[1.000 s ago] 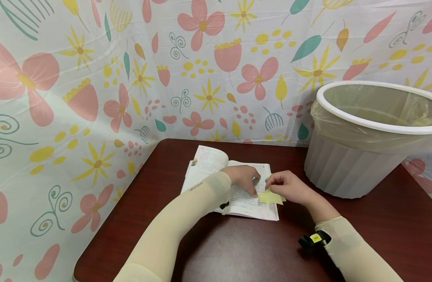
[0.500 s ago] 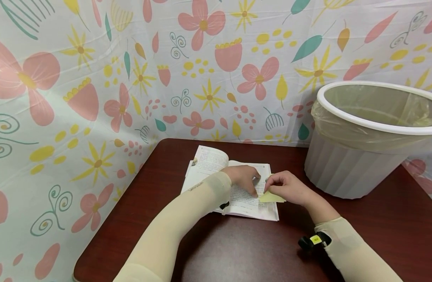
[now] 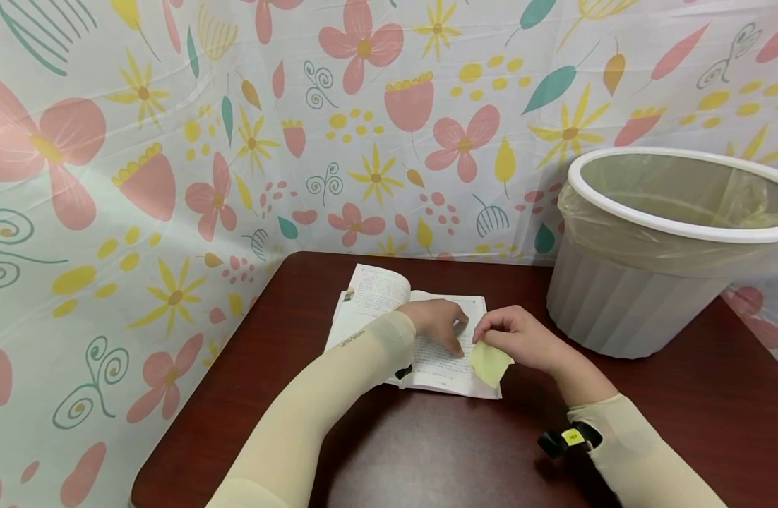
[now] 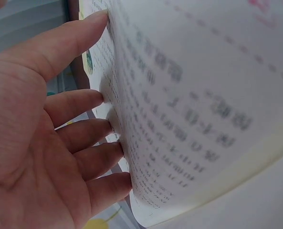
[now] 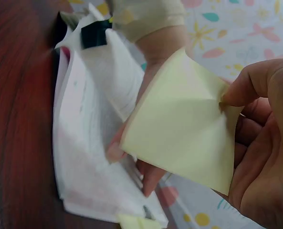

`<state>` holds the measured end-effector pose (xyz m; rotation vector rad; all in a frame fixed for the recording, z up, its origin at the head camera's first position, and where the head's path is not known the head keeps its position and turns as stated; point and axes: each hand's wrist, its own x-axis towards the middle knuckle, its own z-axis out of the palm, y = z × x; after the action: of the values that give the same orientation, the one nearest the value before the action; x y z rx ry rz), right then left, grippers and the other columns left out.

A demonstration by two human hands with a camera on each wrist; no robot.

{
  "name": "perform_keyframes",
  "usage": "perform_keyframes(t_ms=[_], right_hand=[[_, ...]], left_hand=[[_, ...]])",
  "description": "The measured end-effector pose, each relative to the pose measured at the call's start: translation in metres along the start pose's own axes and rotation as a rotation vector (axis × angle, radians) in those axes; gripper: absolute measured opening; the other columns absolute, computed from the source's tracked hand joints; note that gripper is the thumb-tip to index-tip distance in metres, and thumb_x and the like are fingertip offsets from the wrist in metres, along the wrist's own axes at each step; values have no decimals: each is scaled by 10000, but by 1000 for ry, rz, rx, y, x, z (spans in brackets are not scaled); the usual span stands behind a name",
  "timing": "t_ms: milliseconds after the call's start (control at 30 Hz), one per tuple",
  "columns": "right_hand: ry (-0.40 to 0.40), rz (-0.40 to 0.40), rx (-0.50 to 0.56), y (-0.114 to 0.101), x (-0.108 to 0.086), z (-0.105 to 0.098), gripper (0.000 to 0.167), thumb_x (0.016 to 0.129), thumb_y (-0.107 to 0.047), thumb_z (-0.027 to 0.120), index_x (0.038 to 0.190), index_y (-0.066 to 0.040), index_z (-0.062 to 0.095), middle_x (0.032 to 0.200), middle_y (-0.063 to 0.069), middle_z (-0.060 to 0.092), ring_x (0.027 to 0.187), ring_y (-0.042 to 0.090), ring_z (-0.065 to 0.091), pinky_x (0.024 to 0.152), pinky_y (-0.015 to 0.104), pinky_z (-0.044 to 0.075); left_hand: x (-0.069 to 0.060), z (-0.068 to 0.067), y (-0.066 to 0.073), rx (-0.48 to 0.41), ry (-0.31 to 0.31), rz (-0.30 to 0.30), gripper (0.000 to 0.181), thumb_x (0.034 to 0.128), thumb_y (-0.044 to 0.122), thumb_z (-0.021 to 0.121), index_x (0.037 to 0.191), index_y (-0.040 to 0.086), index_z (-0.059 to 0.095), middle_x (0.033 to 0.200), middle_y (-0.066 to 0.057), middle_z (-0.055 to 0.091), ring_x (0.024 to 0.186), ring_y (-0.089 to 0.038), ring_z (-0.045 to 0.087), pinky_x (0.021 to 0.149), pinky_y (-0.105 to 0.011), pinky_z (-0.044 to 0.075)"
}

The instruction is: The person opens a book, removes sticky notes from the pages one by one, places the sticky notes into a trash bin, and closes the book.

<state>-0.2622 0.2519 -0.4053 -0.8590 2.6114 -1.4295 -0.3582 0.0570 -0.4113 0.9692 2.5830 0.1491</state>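
Observation:
An open book with printed pages lies on the table. My left hand rests on its right-hand page with spread fingers. In the left wrist view the fingertips of the left hand touch the paper. Just right of it, my right hand pinches a pale yellow sticky note by its edge between thumb and fingers. The right wrist view has this sticky note large, slightly creased at the pinch and partly covering the left hand. Another yellow paper piece shows at the book's edge there.
A grey ribbed trash bin with a white rim and a clear liner stands at the right on the dark red table. Behind and to the left hangs a flower-printed cloth.
The sticky note lay nearly flat over the page's right edge; now it hangs tilted from my right hand, its face turned to the head view. The left hand has stayed in place.

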Motion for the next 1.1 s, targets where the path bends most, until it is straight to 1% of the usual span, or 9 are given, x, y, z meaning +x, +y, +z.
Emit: perform_keyframes(t_ms=[67,200,300,500,667,767,900,1000,1100], right_hand=[[8,-19,16,-7,0,-1,250,946,55,539,901,-46,763,721,49,678,557,100,565,500,262,506],[24,-81,32,-22,0,-3,290,931,87,510,907,-61,757,662,36,642,526,70,543,474,252,485],[32,-125,44,-35,-2,-7,305,929,102,497,918,-60,755,645,41,609,509,89,526,459,253,468],[20,-206,62,-66,-2,-26,336,924,138,493,928,-80,749,670,26,641,483,85,527,438,250,459],[25,-257,-43,-104,3,-61,321,918,142,539,933,-96,755,676,-21,651,494,65,494,448,246,432],[90,-285,-136,-129,6,-84,318,911,134,553,929,-105,762,632,-46,630,482,72,503,448,241,426],[211,-332,-250,-161,11,-114,290,900,120,556,917,-78,766,594,-45,622,448,82,517,429,232,418],[271,-319,-266,-183,19,-141,258,899,112,556,907,-46,760,616,-31,648,453,92,543,425,226,425],[333,-258,-203,-200,30,-169,242,885,111,551,880,-28,749,625,-28,675,464,80,560,426,208,425]], left_hand=[[-1,-1,0,-5,6,-1,769,808,499,842,1483,251,567,1511,94,568,1434,-107,490,1174,-300,412],[-3,0,-1,-30,2,-14,778,799,499,858,1481,262,567,1512,107,564,1437,-93,482,1180,-301,405],[-2,1,-3,-34,-2,-18,787,792,507,863,1481,274,564,1515,114,560,1438,-84,478,1180,-294,403],[3,3,-5,-6,-5,-19,791,788,530,850,1483,289,559,1512,122,558,1430,-82,484,1174,-280,403],[5,5,-8,-31,-4,-19,785,786,523,850,1481,299,562,1525,126,545,1453,-85,461,1188,-289,390],[5,6,-10,-44,-1,-17,786,790,519,852,1485,302,556,1539,126,532,1470,-92,446,1197,-297,385],[2,5,-10,-60,-1,-27,784,790,514,855,1485,310,553,1548,130,520,1480,-100,437,1204,-310,380],[0,3,-10,-63,-1,-33,780,791,513,853,1483,315,553,1552,131,514,1482,-106,435,1203,-315,381],[-2,2,-10,-62,3,-36,775,791,511,853,1480,315,556,1552,129,514,1481,-110,437,1201,-312,384]])
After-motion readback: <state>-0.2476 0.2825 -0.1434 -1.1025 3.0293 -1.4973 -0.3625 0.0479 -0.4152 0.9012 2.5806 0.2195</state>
